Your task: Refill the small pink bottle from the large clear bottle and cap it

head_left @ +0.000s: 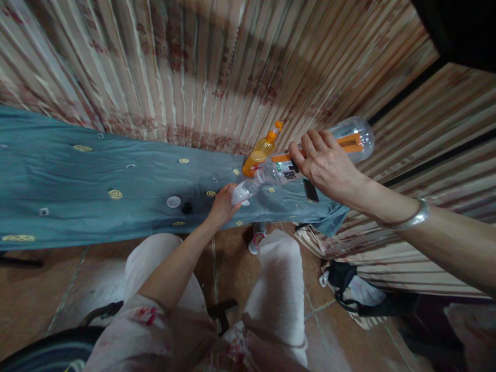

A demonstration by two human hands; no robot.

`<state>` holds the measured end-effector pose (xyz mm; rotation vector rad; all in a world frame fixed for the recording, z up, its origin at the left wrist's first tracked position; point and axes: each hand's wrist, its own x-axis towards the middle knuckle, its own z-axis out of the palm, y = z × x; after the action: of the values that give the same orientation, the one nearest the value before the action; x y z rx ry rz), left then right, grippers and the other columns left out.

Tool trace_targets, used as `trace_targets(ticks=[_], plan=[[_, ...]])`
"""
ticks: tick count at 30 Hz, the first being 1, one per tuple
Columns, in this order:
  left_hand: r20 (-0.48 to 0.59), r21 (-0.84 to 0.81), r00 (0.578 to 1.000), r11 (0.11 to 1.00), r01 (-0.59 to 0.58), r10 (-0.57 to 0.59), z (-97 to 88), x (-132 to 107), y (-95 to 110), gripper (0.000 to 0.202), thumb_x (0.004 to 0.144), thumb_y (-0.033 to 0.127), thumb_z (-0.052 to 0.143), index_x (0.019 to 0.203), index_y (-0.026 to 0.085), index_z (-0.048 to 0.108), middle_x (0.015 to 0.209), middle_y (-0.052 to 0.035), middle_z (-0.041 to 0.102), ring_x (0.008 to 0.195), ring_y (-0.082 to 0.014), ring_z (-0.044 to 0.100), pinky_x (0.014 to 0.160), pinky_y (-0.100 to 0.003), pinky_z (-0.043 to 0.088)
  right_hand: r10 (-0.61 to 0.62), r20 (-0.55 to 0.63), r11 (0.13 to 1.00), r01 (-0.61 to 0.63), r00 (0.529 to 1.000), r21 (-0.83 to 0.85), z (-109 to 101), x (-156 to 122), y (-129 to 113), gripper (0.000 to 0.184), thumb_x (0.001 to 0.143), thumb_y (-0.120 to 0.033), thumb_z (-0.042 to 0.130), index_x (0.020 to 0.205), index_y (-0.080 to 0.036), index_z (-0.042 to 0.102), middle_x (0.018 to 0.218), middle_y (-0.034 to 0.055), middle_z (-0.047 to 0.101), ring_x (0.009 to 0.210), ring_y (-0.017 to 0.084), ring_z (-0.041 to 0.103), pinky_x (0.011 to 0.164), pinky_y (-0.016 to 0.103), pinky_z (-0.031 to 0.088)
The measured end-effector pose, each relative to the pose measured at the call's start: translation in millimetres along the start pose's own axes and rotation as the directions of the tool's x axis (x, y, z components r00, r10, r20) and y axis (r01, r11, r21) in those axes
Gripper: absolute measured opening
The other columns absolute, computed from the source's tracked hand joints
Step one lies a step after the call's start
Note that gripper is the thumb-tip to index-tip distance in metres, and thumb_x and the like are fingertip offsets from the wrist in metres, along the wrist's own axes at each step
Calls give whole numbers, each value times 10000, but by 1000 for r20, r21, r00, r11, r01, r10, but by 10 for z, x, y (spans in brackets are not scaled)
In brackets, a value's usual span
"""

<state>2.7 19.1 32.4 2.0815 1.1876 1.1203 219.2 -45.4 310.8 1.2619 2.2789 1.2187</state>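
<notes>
My right hand (327, 163) is wrapped round a large clear plastic bottle (358, 138) with an orange label. The bottle is tipped, its base up to the right and its neck down to the left. My left hand (223, 205) grips a small clear bottle (245, 190), which leans with its mouth towards the large bottle's mouth. The two mouths meet or nearly touch; I cannot tell whether liquid is passing between them. Just behind stands a pump bottle (259, 155) of orange liquid with an orange pump head.
A blue-green patterned cloth (147, 170) covers the long narrow surface before me. On it lie a white round lid (173, 201), a small black cap (187, 207) and a dark phone (310, 190). A pleated curtain (186, 77) hangs behind. A bag (352, 289) lies at the lower right.
</notes>
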Motion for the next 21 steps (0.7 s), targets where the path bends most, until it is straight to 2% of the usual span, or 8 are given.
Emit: trace_targets(ticks=[3,7,13,17,21], plan=[[9,10,1000,1000,19,-19,1,7,4,631,828,102,825,1415,221,626,1478,-152,745,1388,-369,732,1227,-563,588,0,9,999,1,1000,-48,-33,15,-3,535,1115,-94,276,1492,-50,653,1383,276,758,1318,378,676,1123,575,505],[15,13,1000,1000,15,-15,3,15,2,623,830,108,825,1410,218,625,1465,-152,746,1393,-367,725,1219,-561,590,23,37,999,-22,999,-23,-53,33,-5,539,1129,-106,264,1488,-48,663,1399,270,754,1348,364,677,1149,556,508],[4,2,1000,1000,-7,7,-9,7,-4,597,843,139,815,1404,224,632,1447,-152,754,1381,-374,726,1209,-572,595,-20,-36,1000,19,999,-19,-42,47,15,520,1123,-123,317,1531,-75,634,1400,247,767,1366,377,670,1142,600,514],[21,-1,1000,1000,5,-5,-20,6,-6,614,835,132,817,1414,211,631,1471,-162,746,1367,-372,732,1211,-557,596,-24,-6,998,24,1000,-63,-68,80,-2,550,1142,-125,229,1472,-32,659,1423,286,752,1378,376,680,1149,573,519],[24,-7,1000,1000,18,-18,-22,9,-4,612,836,140,824,1413,211,635,1475,-162,744,1375,-376,732,1224,-558,593,-15,-45,998,17,999,57,-64,92,-15,517,1123,-127,304,1537,-45,602,1453,285,739,1428,391,651,1172,628,494]])
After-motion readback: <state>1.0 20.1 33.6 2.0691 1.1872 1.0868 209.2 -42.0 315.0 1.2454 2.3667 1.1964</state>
